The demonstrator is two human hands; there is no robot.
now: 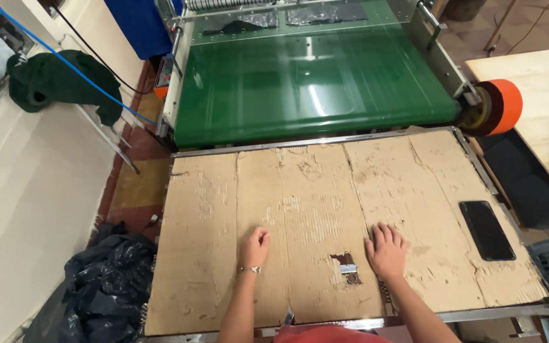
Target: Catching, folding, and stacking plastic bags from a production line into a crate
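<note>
On the cardboard (pixel 300 222), below the green belt (pixel 312 82), both hands rested holding nothing: left hand (pixel 255 244) loosely curled, right hand (pixel 386 249) flat with fingers together beside a torn hole (pixel 345 263). A phone (pixel 487 230) lay right, untouched.

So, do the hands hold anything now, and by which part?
Nothing is held. The left hand, loosely curled, and the right hand, flat, both rest on the worn cardboard sheet.
</note>
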